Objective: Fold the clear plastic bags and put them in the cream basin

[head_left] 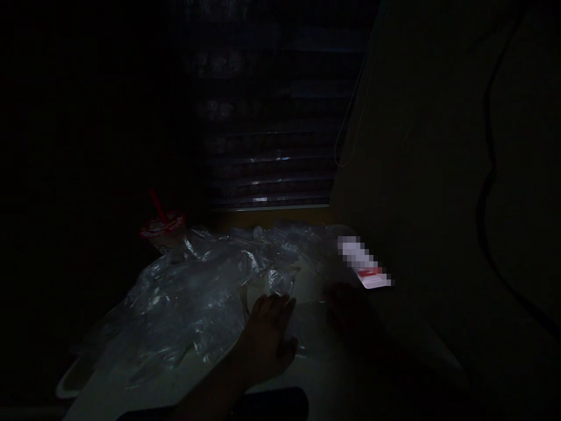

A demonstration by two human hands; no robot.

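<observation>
My left hand (269, 336) lies palm down on the pale tabletop, its fingers stretched forward and the thumb apart to the right. Its fingertips reach the edge of a crumpled piece of clear plastic (280, 280). A large heap of thin clear plastic bags (188, 292) spreads to the left of this hand and behind it. My right hand (348, 307) is a dark shape over the right part of the table, near a lit phone screen (366, 266). Deep shadow hides its fingers and whatever may be in them.
A cup with a red lid and red straw (163, 225) stands at the back left. Behind the table hangs a dark slatted blind (267, 146) with a loop of cord. A dark cable (484, 193) runs down the right wall. A black object (276, 403) lies at the near edge.
</observation>
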